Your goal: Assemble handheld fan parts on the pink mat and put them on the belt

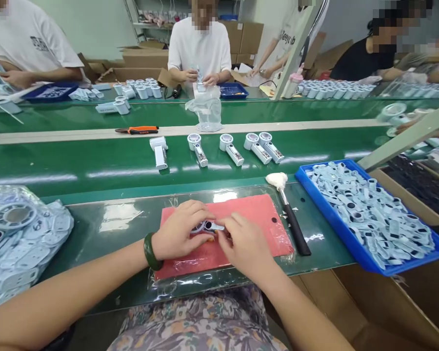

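My left hand (181, 229) and my right hand (243, 243) meet over a red mat (256, 214) on the near bench. Both are closed round a small pale blue fan part (208, 226) with a round dark opening, held between the fingertips. A green bangle (150, 252) sits on my left wrist. Much of the part is hidden under my fingers.
A black-handled brush (290, 214) lies right of the mat. A blue tray (354, 243) of pale blue parts stands at right; bagged parts (18, 234) lie at left. Several small fans (234, 148) rest on the green belt (95, 161). Other people work across the belt.
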{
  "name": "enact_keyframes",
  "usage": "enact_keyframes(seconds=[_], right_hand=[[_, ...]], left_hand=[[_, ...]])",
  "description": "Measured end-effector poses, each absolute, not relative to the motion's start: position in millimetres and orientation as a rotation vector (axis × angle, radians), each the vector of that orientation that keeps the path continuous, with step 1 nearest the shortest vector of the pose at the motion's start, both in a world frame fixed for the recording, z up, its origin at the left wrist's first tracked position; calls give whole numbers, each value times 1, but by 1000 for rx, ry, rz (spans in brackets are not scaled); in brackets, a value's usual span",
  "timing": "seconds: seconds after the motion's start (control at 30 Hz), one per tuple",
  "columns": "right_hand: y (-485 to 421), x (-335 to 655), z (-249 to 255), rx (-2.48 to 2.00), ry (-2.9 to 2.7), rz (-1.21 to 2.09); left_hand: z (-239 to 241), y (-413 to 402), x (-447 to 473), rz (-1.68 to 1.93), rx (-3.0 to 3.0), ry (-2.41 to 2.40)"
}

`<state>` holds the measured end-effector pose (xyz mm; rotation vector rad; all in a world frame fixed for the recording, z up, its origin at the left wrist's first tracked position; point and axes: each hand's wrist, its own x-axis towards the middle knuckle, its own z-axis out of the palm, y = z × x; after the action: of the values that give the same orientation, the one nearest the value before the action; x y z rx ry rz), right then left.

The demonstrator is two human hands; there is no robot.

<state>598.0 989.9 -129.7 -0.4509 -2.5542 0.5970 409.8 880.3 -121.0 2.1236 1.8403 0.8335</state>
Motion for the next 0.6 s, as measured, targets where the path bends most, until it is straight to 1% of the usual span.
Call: enact_keyframes(seconds=[0.1, 0.17, 0.3, 0.37, 0.43, 0.53, 0.6], right_hand=[[989, 595, -135, -515, -2568, 665], [992, 595, -137, -563, -2519, 828], [1000, 596, -144, -667, -2330, 1267], [999, 599, -145, -664, -2356, 1353], [995, 605, -145, -606, -2492, 1300], [984, 613, -146, -498, -2690, 1115], [977, 614, -149, -502, -2738, 977]], left_hand=[[-122, 881, 411, 853, 2103, 1833], [-124, 882, 413, 851, 2079, 1862], [-123, 881, 414, 836, 2102, 1893], [-120, 876, 416, 819, 2151, 1873], [-117, 869, 421, 767, 2198, 1870], [-118, 858, 434, 618, 2259, 1971], [-121, 853, 444, 542, 2277, 2069]])
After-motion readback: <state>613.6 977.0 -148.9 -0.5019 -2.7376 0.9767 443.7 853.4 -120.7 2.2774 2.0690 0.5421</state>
